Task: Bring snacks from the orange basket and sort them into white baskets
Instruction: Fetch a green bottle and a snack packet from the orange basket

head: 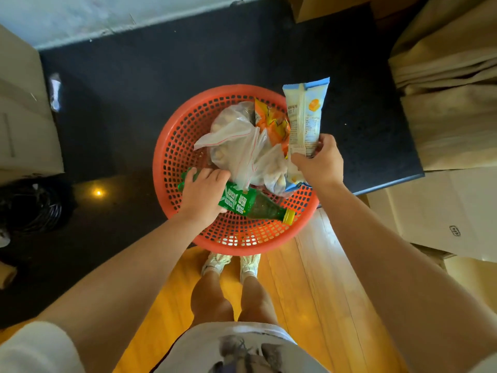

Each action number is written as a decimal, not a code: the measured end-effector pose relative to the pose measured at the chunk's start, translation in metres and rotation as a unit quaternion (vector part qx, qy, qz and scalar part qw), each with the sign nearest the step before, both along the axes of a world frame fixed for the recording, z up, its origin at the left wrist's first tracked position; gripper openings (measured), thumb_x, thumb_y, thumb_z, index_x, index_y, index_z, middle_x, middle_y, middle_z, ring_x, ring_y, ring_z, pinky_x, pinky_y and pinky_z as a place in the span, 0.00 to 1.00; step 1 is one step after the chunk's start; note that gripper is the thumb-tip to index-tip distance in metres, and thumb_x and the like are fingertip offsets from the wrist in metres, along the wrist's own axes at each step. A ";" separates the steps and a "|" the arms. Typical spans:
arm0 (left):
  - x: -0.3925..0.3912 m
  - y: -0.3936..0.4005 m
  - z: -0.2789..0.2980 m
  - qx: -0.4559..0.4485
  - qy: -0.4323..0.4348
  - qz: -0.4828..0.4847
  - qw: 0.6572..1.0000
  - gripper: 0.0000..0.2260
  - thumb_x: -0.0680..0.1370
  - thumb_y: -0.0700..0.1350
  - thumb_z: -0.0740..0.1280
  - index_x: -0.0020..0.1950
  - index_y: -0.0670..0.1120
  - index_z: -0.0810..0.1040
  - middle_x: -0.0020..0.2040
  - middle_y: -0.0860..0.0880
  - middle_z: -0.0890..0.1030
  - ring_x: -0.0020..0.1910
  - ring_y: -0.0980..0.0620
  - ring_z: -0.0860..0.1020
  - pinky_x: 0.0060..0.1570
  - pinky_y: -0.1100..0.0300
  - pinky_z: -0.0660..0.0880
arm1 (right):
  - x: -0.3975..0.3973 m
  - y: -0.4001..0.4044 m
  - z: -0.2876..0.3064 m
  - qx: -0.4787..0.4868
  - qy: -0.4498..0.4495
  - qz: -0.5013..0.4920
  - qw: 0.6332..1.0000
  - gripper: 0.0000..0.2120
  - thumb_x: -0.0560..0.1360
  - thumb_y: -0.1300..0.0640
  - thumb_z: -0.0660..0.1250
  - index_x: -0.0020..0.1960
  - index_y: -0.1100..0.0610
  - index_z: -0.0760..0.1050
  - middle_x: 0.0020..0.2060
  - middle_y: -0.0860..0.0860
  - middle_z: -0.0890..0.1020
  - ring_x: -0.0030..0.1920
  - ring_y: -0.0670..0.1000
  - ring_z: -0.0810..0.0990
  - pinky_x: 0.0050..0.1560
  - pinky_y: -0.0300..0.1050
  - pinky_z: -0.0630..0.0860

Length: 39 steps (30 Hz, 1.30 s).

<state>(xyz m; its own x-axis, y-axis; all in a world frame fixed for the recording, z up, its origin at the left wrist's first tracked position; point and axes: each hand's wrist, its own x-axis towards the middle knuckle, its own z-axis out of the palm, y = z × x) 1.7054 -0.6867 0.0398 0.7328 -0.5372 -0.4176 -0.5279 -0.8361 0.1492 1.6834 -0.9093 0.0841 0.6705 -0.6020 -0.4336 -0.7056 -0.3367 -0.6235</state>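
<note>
Dark counter carries the orange basket, its near rim overhanging the wooden floor. Left hand at 8 o'clock in basket, fingers wrapped around green soda bottle lying sideways. Right hand at 3 o'clock, fingers clamped on blue-and-white snack packet, raised above rim. Clear zip bags and orange snack packet inside.

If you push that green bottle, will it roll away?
Probably it rolls a little: the green bottle is round and lies on its side in the orange basket. The basket's curved wall should stop it. It looks full, so likely heavy for its size, and the smooth plastic may slip under the left hand.
</note>
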 end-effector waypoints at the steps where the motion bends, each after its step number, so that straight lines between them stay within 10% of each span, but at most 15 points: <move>1: 0.000 0.005 0.007 -0.016 -0.003 -0.003 1.000 0.31 0.64 0.51 0.77 0.62 0.49 0.68 0.60 0.52 0.76 0.64 0.47 0.70 0.69 0.47 0.59 | -0.007 0.000 0.006 0.016 -0.011 -0.019 1.000 0.25 0.67 0.55 0.72 0.61 0.56 0.68 0.50 0.48 0.77 0.51 0.50 0.78 0.50 0.47 0.78; 8: -0.002 0.038 0.071 -0.191 0.070 0.079 0.976 0.31 0.61 0.43 0.79 0.60 0.46 0.70 0.55 0.51 0.75 0.58 0.49 0.70 0.59 0.54 0.65 | -0.068 -0.002 0.067 0.119 -0.123 -0.236 0.957 0.19 0.69 0.61 0.70 0.57 0.54 0.66 0.48 0.51 0.78 0.49 0.50 0.80 0.52 0.52 0.80; 14: -0.014 0.038 0.133 -0.336 0.235 0.137 0.902 0.31 0.64 0.38 0.77 0.60 0.55 0.67 0.52 0.62 0.76 0.50 0.74 0.74 0.46 0.77 0.68 | -0.141 0.018 0.123 0.186 -0.197 -0.320 0.908 0.14 0.72 0.63 0.67 0.57 0.54 0.71 0.48 0.54 0.80 0.50 0.55 0.81 0.47 0.52 0.80; 18: -0.034 0.025 0.159 -0.385 0.348 0.116 0.847 0.29 0.64 0.34 0.76 0.55 0.58 0.71 0.52 0.55 0.81 0.50 0.65 0.79 0.49 0.70 0.72 | -0.198 0.045 0.141 0.234 -0.232 -0.359 0.873 0.20 0.72 0.63 0.66 0.62 0.52 0.68 0.53 0.55 0.80 0.54 0.56 0.80 0.51 0.54 0.79; 25: -0.098 -0.005 0.194 -0.338 0.508 0.006 0.792 0.26 0.59 0.58 0.75 0.56 0.62 0.76 0.55 0.60 0.82 0.56 0.60 0.79 0.53 0.66 0.72 | -0.292 0.115 0.162 0.252 -0.296 -0.429 0.815 0.27 0.63 0.58 0.68 0.62 0.50 0.70 0.49 0.53 0.81 0.47 0.53 0.82 0.40 0.46 0.78; 31: -0.186 -0.013 0.205 -0.248 0.595 -0.096 0.759 0.24 0.61 0.56 0.72 0.57 0.58 0.77 0.55 0.54 0.83 0.55 0.55 0.80 0.51 0.62 0.75 | -0.390 0.185 0.168 0.211 -0.310 -0.559 0.739 0.25 0.59 0.40 0.71 0.54 0.44 0.72 0.47 0.51 0.82 0.44 0.49 0.83 0.38 0.43 0.79; 39: -0.365 0.024 0.205 -0.144 0.622 -0.236 0.733 0.24 0.62 0.56 0.69 0.55 0.50 0.76 0.45 0.46 0.82 0.42 0.49 0.81 0.39 0.59 0.77 | -0.561 0.313 0.162 0.106 -0.369 -0.725 0.572 0.20 0.62 0.46 0.71 0.54 0.43 0.74 0.45 0.46 0.83 0.41 0.46 0.84 0.32 0.38 0.79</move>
